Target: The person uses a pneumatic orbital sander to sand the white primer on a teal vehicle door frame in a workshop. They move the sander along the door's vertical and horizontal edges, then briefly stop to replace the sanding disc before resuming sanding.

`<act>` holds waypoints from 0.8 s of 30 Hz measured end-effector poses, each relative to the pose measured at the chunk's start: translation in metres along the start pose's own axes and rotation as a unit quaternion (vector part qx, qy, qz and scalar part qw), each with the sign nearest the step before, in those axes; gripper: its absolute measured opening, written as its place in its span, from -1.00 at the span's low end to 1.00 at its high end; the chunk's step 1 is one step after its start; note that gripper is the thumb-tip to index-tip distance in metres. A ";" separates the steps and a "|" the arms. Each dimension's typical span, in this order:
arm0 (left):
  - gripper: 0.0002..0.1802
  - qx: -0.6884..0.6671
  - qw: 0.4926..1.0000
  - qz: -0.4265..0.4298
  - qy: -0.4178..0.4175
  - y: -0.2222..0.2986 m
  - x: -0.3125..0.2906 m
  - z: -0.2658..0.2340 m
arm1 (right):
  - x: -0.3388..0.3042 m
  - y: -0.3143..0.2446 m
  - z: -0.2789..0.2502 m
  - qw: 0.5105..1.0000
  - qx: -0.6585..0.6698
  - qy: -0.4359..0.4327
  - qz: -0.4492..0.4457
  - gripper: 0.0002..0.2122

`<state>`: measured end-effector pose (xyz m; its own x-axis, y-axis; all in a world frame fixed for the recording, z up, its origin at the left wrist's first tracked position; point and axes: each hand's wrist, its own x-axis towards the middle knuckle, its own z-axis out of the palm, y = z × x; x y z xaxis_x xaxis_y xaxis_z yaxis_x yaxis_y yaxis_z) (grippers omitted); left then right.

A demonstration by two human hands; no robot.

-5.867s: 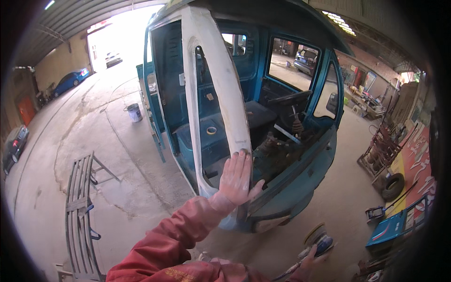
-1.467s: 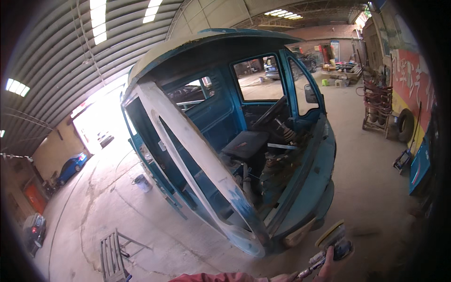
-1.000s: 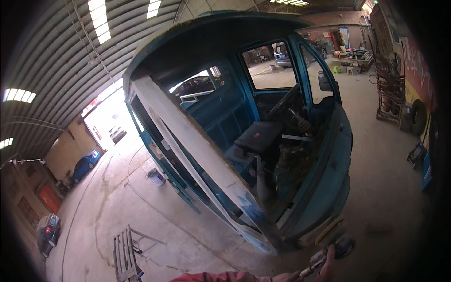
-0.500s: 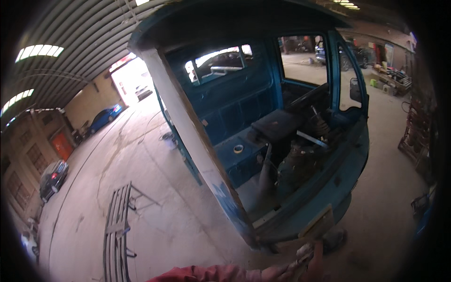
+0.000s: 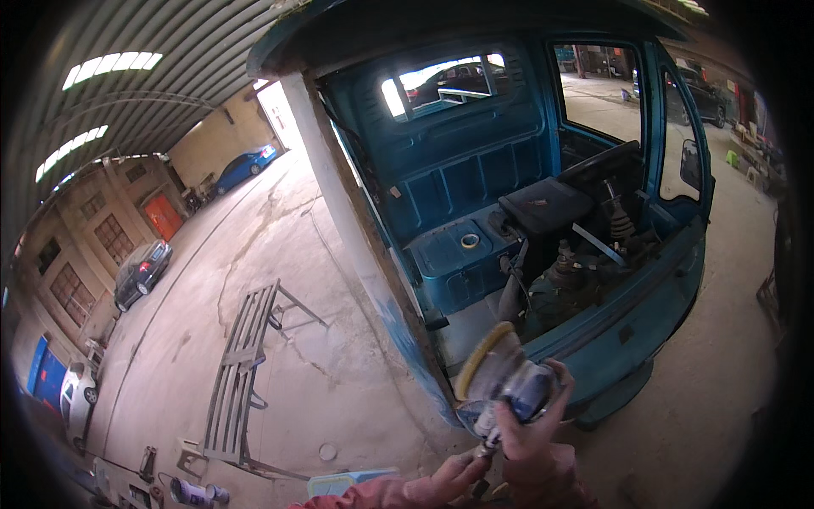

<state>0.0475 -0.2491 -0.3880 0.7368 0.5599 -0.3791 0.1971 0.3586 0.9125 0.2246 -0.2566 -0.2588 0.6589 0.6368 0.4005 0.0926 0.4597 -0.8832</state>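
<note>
A blue and silver handheld sander [image 5: 527, 392] with a round, yellow-edged pad is tilted up in front of the cab's lower front corner. My right hand [image 5: 534, 428] wraps around its body. Closed at the sander's rear end, by its metal fitting, is my left hand [image 5: 459, 477]. Just beyond stands a stripped blue vehicle cab [image 5: 462, 182] with bare window openings. Its nearest pillar [image 5: 326, 170] is coated pale grey, with patches of blue low down. The pad overlaps the pillar's foot in view; whether they touch I cannot tell.
A slatted metal rack [image 5: 242, 365] stands on the concrete floor to the left. Paint cans [image 5: 191, 492] and a light blue box lid or stool [image 5: 348, 481] are near the lower edge. A tape roll [image 5: 470, 241] lies inside the cab. Parked cars [image 5: 142, 276] line the left wall.
Both hands and the sander have come up and left, from low beside the cab's front to the pillar's foot. The pad now faces up-left. My view has shifted too.
</note>
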 end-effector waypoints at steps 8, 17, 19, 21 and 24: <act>-0.61 0.063 0.969 0.177 0.163 0.023 -0.034 0.018 | 0.019 0.008 0.041 0.984 0.047 -0.139 -0.099 -0.13; -0.53 0.173 0.857 0.214 0.436 0.009 0.016 0.070 | 0.070 0.017 0.034 0.945 0.101 -0.308 -0.046 -0.08; -0.58 0.178 0.829 0.184 0.497 0.022 0.014 0.082 | 0.074 0.014 0.040 0.938 0.131 -0.319 -0.030 -0.10; -0.57 0.231 0.802 0.180 0.520 0.040 0.002 0.085 | 0.074 0.006 0.048 0.937 0.140 -0.319 -0.017 -0.14; -0.55 0.312 0.738 0.210 0.560 0.062 -0.009 0.085 | 0.072 -0.008 0.062 0.934 0.179 -0.308 -0.026 -0.16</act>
<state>0.1082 -0.2949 -0.3147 -0.1103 0.9152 0.3876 0.6203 -0.2413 0.7463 0.2250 -0.1760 -0.2077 0.0951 0.7923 0.6026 -0.2159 0.6074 -0.7645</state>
